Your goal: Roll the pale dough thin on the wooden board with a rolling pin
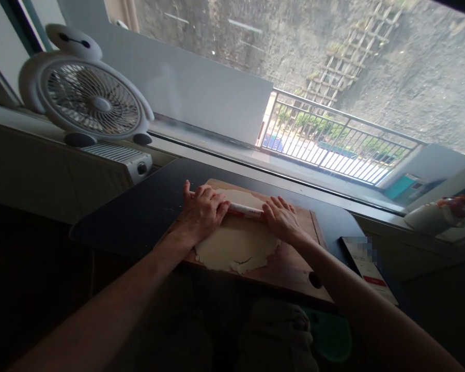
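A flat, thin sheet of dough with ragged edges lies on a wooden board; a fold or crack shows at its near edge. Across the dough's far part rests a slim white rolling pin with red printing. My left hand is curled over the pin's left end, thumb along it. On the right end lies my right hand, palm down and closed over the pin, its fingers pointing away from me. Both hands hide the ends of the pin.
The board stands on a dark table beside a window sill. A booklet or box lies at the table's right. On the left, a white fan stands above a white heater. Something green is below the table edge.
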The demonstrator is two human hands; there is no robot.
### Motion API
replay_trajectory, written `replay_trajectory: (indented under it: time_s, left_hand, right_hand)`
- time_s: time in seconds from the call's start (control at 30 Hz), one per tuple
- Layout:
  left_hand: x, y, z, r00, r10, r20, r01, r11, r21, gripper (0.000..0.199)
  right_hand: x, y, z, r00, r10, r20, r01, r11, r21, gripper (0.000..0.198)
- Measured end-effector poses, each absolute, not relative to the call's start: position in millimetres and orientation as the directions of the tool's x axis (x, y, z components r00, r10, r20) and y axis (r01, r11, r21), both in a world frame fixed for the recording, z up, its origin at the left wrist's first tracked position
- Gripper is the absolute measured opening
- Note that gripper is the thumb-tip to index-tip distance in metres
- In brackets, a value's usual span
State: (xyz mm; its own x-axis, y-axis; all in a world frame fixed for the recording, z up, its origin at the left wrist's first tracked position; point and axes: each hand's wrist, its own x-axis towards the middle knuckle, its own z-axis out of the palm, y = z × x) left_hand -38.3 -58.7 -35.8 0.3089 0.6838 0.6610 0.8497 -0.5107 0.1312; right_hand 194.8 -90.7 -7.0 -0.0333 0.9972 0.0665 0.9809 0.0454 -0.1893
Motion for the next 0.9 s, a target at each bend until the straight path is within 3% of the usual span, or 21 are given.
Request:
replay_trajectory:
  time_s: [0.1, 0.2, 0.43, 0.57, 0.67, 0.77, 0.9]
  left_hand:
    - [-39.2, -58.4, -35.3, 0.283, 0.681, 0.675, 0.867, -0.483, 0.124, 0.033]
    - [-40.4, -60.2, -33.9, 0.249, 0.686, 0.683, 0.886, -0.446, 0.126, 0.031]
    - [-40.0, -61.8, -34.0, 0.272, 0.684, 0.677, 0.876, -0.467, 0.12, 0.029]
    - [-39.8, -59.6, -35.0, 0.261, 0.69, 0.675, 0.886, -0.449, 0.116, 0.03]
    - [-40.7, -59.0, -33.9, 0.228, 0.697, 0.68, 0.901, -0.416, 0.125, 0.03]
    - [-41.5, -60.4, -32.3, 0.21, 0.702, 0.681, 0.905, -0.402, 0.136, 0.031]
    - [-40.9, -63.8, -32.1, 0.223, 0.709, 0.67, 0.895, -0.421, 0.148, 0.031]
  right_hand:
    - [196.4, -38.3, 4.1, 0.061, 0.996, 0.062, 0.978, -0.047, -0.205, 0.058]
    - [194.7, -32.1, 7.7, 0.043, 0.997, 0.064, 0.979, -0.029, -0.204, 0.058]
    - [197.7, -128.4, -19.1, -0.195, 0.974, 0.113, 0.964, 0.212, -0.158, 0.061]
    - [196.9, -75.4, -8.4, 0.067, 0.996, 0.061, 0.976, -0.053, -0.213, 0.062]
    - [194.3, -21.7, 7.3, 0.13, 0.991, 0.02, 0.962, -0.121, -0.245, 0.067]
    - [191.8, -20.9, 11.0, 0.072, 0.997, 0.026, 0.968, -0.064, -0.243, 0.064]
    - [195.3, -107.9, -8.5, -0.134, 0.989, 0.054, 0.969, 0.143, -0.203, 0.058]
